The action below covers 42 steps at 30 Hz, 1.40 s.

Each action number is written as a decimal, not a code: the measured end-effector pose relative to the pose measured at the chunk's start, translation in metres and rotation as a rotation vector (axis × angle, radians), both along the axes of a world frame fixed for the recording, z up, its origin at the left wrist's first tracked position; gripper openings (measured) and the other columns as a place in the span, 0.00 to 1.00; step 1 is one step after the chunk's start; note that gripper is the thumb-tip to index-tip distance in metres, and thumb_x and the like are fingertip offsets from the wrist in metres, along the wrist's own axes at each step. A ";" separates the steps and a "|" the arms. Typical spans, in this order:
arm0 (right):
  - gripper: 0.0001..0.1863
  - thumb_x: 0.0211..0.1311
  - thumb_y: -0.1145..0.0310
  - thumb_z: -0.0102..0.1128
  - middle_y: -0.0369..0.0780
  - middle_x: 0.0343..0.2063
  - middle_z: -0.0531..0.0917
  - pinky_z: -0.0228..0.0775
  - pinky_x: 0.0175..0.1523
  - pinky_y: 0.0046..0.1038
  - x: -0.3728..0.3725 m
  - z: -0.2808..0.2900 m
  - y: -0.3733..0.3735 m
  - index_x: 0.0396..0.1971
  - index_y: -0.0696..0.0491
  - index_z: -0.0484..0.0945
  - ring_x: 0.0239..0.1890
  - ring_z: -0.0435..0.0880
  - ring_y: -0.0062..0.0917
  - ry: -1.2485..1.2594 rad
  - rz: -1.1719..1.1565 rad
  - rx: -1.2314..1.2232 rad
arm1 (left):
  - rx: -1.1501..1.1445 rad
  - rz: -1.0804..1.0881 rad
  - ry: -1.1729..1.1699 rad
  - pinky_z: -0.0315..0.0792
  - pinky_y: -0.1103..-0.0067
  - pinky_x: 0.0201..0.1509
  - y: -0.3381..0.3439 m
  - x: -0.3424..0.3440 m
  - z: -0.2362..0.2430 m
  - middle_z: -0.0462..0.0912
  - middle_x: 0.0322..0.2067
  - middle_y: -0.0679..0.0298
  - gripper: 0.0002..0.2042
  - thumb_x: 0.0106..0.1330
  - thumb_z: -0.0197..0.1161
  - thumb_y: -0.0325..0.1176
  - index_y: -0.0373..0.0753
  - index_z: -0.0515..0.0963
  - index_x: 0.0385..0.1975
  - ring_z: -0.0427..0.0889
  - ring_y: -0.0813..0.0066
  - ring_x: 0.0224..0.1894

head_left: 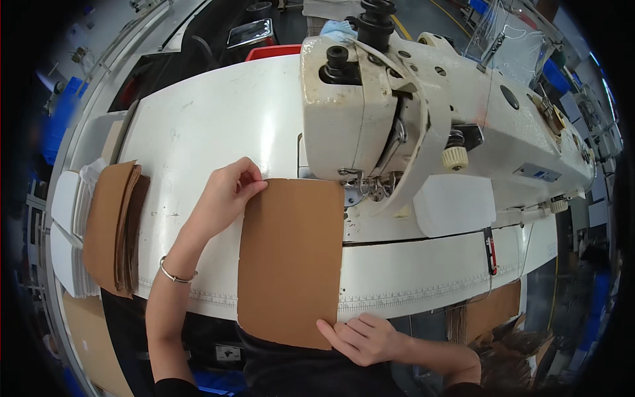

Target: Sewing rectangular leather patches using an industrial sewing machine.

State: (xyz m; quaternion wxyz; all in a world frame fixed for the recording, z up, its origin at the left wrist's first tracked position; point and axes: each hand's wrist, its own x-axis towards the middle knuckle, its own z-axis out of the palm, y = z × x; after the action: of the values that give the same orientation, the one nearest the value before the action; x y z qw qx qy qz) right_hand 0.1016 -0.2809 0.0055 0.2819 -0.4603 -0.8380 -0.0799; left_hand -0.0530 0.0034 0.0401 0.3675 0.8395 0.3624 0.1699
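A brown rectangular sheet with rounded corners [288, 263] lies across the white sewing table [198, 119], its top right corner beside the presser foot of the white sewing machine [350, 126]. My left hand [233, 190] has its fingers closed on the sheet's top left corner. My right hand [357, 337] is at the bottom right corner, fingers curled, with thumb or fingertip at the sheet's edge; the grip underneath is hidden.
Stacks of brown sheets [109, 225] and white pieces [66, 238] stand at the left. A white piece [453, 205] sits right of the needle area, above a red-handled cutter [491, 250]. More brown sheets [489, 308] are below the table's right edge. A red bin [271, 51] is behind.
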 end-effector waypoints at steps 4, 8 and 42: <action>0.22 0.39 0.75 0.59 0.31 0.23 0.71 0.59 0.26 0.16 -0.002 0.000 0.000 0.42 0.57 0.82 0.22 0.68 0.15 0.035 -0.002 0.032 | -0.008 -0.007 0.069 0.70 0.81 0.31 -0.001 -0.001 0.002 0.78 0.26 0.61 0.03 0.62 0.61 0.24 0.33 0.75 0.32 0.73 0.78 0.26; 0.21 0.38 0.74 0.60 0.31 0.24 0.72 0.60 0.26 0.16 -0.003 0.001 -0.001 0.40 0.58 0.82 0.23 0.70 0.15 0.043 0.005 0.051 | 0.344 0.003 -0.093 0.70 0.76 0.42 -0.052 -0.015 0.018 0.75 0.38 0.58 0.09 0.59 0.65 0.26 0.35 0.76 0.38 0.74 0.68 0.38; 0.17 0.42 0.76 0.71 0.34 0.28 0.79 0.60 0.18 0.17 -0.008 0.024 0.012 0.37 0.55 0.83 0.16 0.70 0.16 0.580 0.087 -0.020 | 0.951 -0.407 -0.366 0.74 0.82 0.40 -0.190 -0.058 0.011 0.84 0.35 0.62 0.06 0.47 0.66 0.25 0.39 0.80 0.25 0.82 0.73 0.33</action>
State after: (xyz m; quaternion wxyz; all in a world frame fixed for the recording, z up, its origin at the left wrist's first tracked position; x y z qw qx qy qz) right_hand 0.0937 -0.2694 0.0298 0.5082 -0.4304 -0.7421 0.0755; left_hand -0.1109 -0.1864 0.0510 0.0298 0.9230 0.0063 0.3837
